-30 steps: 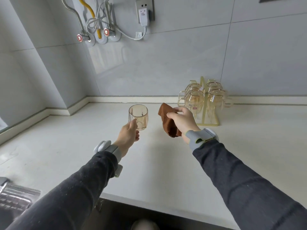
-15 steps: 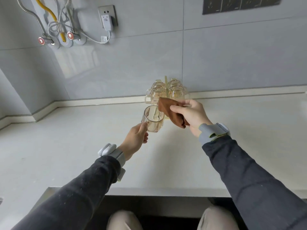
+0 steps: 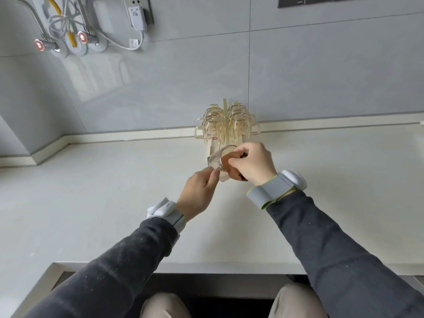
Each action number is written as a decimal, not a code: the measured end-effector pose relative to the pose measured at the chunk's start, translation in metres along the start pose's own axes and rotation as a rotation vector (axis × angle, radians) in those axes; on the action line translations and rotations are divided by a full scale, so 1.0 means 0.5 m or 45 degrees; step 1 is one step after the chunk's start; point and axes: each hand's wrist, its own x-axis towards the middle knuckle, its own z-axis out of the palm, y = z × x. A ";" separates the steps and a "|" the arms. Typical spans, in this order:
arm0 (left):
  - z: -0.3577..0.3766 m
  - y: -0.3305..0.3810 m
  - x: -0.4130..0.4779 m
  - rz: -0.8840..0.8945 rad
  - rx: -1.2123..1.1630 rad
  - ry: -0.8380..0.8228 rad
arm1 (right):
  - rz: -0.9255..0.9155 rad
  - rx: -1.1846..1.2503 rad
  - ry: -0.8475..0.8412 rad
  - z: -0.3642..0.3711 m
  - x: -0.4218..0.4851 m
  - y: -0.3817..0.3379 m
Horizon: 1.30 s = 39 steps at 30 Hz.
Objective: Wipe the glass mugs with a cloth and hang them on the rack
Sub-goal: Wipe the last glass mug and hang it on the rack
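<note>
My left hand [image 3: 199, 191] pinches the handle of a clear amber-tinted glass mug [image 3: 215, 159], which is tilted with its mouth turned toward my right hand. My right hand [image 3: 253, 162] grips a brown cloth [image 3: 229, 165] and pushes it into the mug's mouth. Both are held above the white counter [image 3: 91, 203], just in front of the gold rack [image 3: 226, 125]. Several glass mugs [image 3: 213, 126] hang upside down on the rack on both sides of its central post.
The rack stands against the grey tiled wall at the counter's back edge. Water valves and hoses [image 3: 62, 40] and a socket with a white plug [image 3: 137, 14] are on the wall at upper left. The counter's front edge [image 3: 206, 269] is near my knees.
The mug was lifted from the counter and carried right toward the rack. My right hand brought the cloth to the mug and pushed it into the mouth. The view shifted right.
</note>
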 end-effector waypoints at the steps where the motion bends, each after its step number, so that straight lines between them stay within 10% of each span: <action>1: 0.001 -0.003 -0.001 0.040 0.052 0.027 | 0.028 0.067 -0.061 0.011 0.000 0.002; 8: 0.011 -0.050 -0.006 0.197 0.182 0.083 | 0.433 1.036 -0.319 0.073 -0.012 0.033; 14: 0.011 -0.077 -0.002 0.251 0.209 0.061 | 0.465 1.193 -0.151 0.102 -0.026 0.055; 23: -0.012 -0.040 0.042 -0.359 -0.770 -0.019 | 0.358 1.461 -0.229 0.111 -0.023 0.086; 30: -0.010 -0.043 0.063 -0.629 -1.229 -0.099 | 0.122 1.219 -0.524 0.124 -0.029 0.076; 39: -0.016 -0.059 0.084 -0.784 -1.437 -0.120 | -0.536 -0.002 -0.246 0.151 -0.002 0.060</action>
